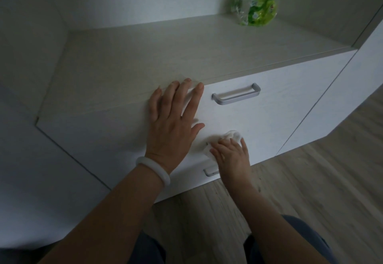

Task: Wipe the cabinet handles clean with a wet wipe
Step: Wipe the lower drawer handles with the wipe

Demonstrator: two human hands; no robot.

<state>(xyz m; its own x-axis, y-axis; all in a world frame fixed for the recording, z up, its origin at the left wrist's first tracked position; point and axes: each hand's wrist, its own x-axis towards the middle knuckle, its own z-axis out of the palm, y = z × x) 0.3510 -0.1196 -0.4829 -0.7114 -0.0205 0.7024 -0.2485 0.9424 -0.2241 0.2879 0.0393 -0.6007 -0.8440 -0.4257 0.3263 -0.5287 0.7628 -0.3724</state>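
Handle [236, 94] horizontal, wipe [232, 136] below it

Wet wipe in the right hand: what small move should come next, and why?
Probably slide the wet wipe along the handle it covers. The right hand holds the wipe bunched against the drawer front below the top handle, which is bare. The left hand lies flat on the cabinet's front edge. A lowest handle peeks out under the right hand.
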